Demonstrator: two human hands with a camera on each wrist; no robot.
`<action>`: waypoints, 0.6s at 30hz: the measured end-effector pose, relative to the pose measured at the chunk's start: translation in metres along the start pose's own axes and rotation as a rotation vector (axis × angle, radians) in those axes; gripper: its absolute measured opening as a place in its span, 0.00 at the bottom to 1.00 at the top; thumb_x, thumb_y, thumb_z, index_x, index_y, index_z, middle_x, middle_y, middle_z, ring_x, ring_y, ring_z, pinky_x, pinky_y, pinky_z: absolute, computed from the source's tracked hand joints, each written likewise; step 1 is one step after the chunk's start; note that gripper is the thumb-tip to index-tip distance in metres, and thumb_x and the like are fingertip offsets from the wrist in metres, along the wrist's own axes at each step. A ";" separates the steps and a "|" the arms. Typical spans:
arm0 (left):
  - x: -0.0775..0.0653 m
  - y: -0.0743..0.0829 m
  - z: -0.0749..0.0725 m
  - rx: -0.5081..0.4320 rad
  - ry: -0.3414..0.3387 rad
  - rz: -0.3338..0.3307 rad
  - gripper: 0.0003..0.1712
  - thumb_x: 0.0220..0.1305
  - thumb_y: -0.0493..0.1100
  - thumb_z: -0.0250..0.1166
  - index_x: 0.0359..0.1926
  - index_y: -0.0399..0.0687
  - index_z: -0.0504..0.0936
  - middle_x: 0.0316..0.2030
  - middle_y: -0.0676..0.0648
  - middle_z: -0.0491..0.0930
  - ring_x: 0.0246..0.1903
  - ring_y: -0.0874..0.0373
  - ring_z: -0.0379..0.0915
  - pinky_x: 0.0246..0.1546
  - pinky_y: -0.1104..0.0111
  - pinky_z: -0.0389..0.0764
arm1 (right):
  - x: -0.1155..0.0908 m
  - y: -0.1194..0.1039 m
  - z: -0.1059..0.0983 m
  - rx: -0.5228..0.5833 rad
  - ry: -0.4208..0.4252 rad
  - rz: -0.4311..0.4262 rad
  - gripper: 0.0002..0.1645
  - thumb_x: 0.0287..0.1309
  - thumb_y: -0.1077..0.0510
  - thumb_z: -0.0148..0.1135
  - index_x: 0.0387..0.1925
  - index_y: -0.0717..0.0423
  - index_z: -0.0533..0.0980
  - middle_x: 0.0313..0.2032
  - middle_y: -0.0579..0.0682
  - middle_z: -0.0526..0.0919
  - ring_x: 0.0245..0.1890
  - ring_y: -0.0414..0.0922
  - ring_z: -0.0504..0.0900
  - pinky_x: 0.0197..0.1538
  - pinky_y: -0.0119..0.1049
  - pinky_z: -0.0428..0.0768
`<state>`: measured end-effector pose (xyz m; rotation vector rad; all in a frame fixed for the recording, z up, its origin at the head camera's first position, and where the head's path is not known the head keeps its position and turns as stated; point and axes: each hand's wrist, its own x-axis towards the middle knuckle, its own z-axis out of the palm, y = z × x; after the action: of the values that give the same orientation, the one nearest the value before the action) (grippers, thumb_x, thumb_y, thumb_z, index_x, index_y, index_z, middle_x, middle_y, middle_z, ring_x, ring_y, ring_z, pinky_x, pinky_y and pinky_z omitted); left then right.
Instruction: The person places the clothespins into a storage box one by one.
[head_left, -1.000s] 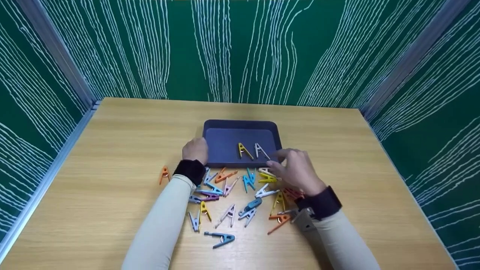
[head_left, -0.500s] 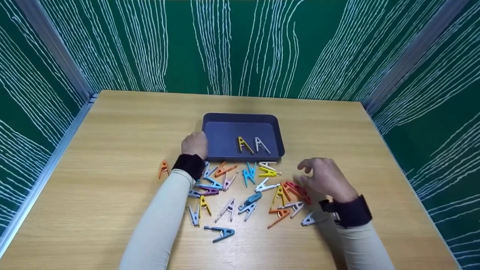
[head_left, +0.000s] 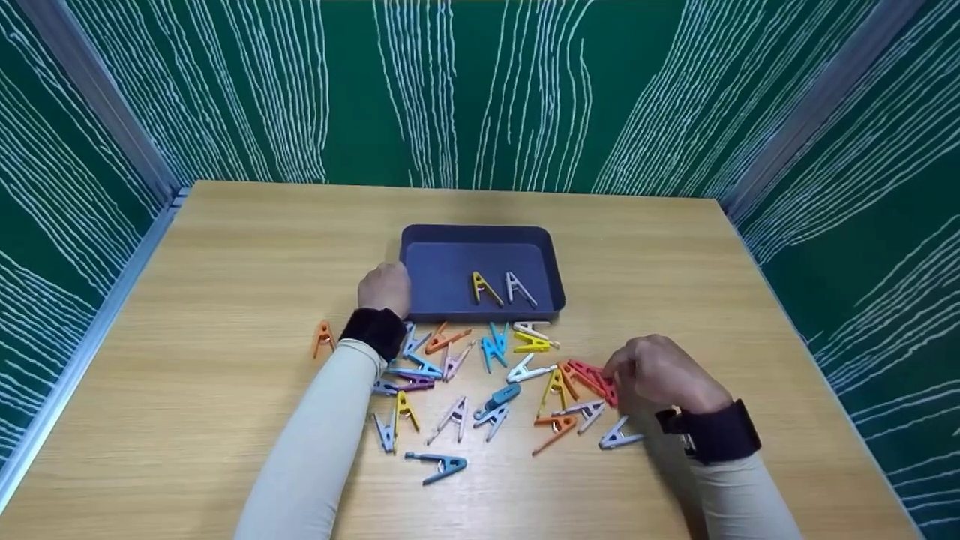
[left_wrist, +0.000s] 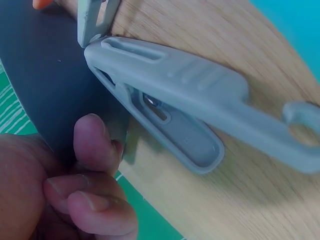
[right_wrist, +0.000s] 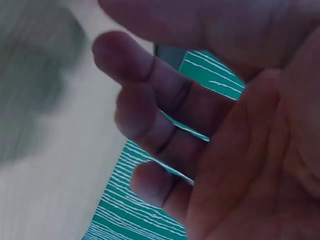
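Note:
My left hand [head_left: 385,289] grips the left rim of a dark tray [head_left: 442,259]; the left wrist view shows thumb [left_wrist: 92,140] and curled fingers at its wall. A yellow clothespin [head_left: 485,289] and a white clothespin [head_left: 519,289] lie in the tray. My right hand [head_left: 666,371] is low over the table, its fingertips right at the red clothespin [head_left: 589,375] on the pile's right side. In the right wrist view its fingers [right_wrist: 145,110] are loosely bent, with no clothespin showing between them. Beside the left hand lies a grey-blue clothespin [left_wrist: 165,75].
Several more clothespins lie scattered before the tray, among them a teal one [head_left: 439,466] at the front, a light blue one [head_left: 619,433] at the right and an orange one [head_left: 323,337] at the left. Green walls with white lines stand around the wooden table [head_left: 247,247].
The right hand has moved away from the tray's right corner, rightward and down to the red clothespin. The left hand stays at the tray's left rim. The head view has shifted slightly.

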<state>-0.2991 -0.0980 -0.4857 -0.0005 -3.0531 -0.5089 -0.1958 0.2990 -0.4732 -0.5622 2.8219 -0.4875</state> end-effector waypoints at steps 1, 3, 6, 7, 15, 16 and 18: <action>0.000 0.000 0.000 -0.001 0.002 0.001 0.17 0.72 0.28 0.48 0.42 0.31 0.85 0.41 0.32 0.86 0.42 0.38 0.85 0.42 0.48 0.84 | 0.000 0.001 0.001 -0.005 0.005 0.024 0.26 0.49 0.76 0.58 0.33 0.45 0.90 0.35 0.42 0.88 0.34 0.44 0.80 0.38 0.41 0.77; 0.000 0.000 0.000 -0.002 0.004 0.003 0.17 0.71 0.28 0.49 0.42 0.31 0.85 0.40 0.32 0.86 0.41 0.38 0.85 0.42 0.48 0.84 | 0.000 0.002 0.001 -0.016 0.012 0.070 0.25 0.47 0.76 0.60 0.31 0.44 0.89 0.33 0.43 0.87 0.34 0.45 0.79 0.38 0.42 0.76; 0.000 -0.001 0.001 -0.007 0.002 0.001 0.17 0.71 0.29 0.49 0.42 0.31 0.85 0.41 0.31 0.86 0.42 0.37 0.85 0.42 0.48 0.84 | 0.000 0.003 0.001 -0.030 0.018 0.106 0.21 0.43 0.76 0.64 0.27 0.45 0.86 0.28 0.43 0.83 0.31 0.45 0.77 0.36 0.42 0.74; 0.000 -0.001 0.001 -0.007 -0.001 0.000 0.17 0.71 0.29 0.49 0.43 0.31 0.85 0.41 0.31 0.86 0.42 0.37 0.85 0.42 0.48 0.84 | 0.000 0.003 0.001 -0.032 0.019 0.105 0.20 0.42 0.76 0.66 0.27 0.46 0.85 0.27 0.43 0.81 0.30 0.45 0.76 0.35 0.42 0.74; 0.000 0.001 -0.002 -0.015 -0.028 -0.016 0.17 0.72 0.29 0.48 0.44 0.31 0.85 0.43 0.32 0.86 0.44 0.37 0.84 0.44 0.48 0.84 | 0.001 0.005 0.004 0.052 -0.016 0.052 0.27 0.43 0.78 0.65 0.39 0.46 0.84 0.27 0.46 0.81 0.30 0.45 0.76 0.35 0.41 0.75; 0.000 0.001 -0.002 -0.017 -0.030 -0.018 0.17 0.72 0.29 0.48 0.44 0.31 0.85 0.43 0.32 0.86 0.44 0.38 0.84 0.44 0.48 0.84 | 0.001 0.005 0.005 0.050 -0.023 0.057 0.28 0.42 0.79 0.64 0.39 0.46 0.84 0.27 0.45 0.81 0.30 0.45 0.76 0.35 0.41 0.75; 0.000 0.002 -0.002 -0.020 -0.030 -0.020 0.18 0.73 0.29 0.48 0.44 0.32 0.85 0.43 0.32 0.86 0.44 0.38 0.85 0.44 0.48 0.84 | 0.001 0.007 0.006 0.043 -0.033 0.075 0.29 0.42 0.80 0.63 0.39 0.46 0.85 0.27 0.44 0.80 0.30 0.45 0.76 0.35 0.41 0.75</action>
<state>-0.2988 -0.0970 -0.4835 0.0223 -3.0803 -0.5452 -0.1975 0.3032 -0.4814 -0.4495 2.7823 -0.5179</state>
